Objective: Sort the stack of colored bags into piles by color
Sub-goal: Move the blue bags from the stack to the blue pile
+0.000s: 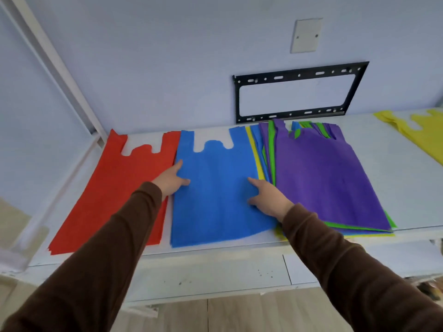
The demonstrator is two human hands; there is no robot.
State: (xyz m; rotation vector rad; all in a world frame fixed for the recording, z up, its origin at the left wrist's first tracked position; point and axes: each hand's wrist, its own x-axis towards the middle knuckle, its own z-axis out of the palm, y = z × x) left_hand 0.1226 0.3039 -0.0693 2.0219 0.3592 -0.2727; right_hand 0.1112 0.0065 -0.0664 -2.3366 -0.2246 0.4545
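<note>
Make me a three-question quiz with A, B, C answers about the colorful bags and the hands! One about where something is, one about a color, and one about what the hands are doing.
1. Where does the red pile lie?
A. Left of the blue pile
B. On top of the mixed stack
C. On the floor

2. What color is the top bag of the mixed stack?
A. Green
B. Purple
C. Red

3. What are the two hands doing?
A. Lifting a yellow bag in the air
B. Resting flat and open on the blue pile
C. Hanging off the table

Answers:
1. A, the red pile sits just left of the blue pile on the table.
2. B, purple covers the stack, with green, blue and yellow edges peeking out beneath.
3. B, the left hand and the right hand press on the blue pile's two sides.
</note>
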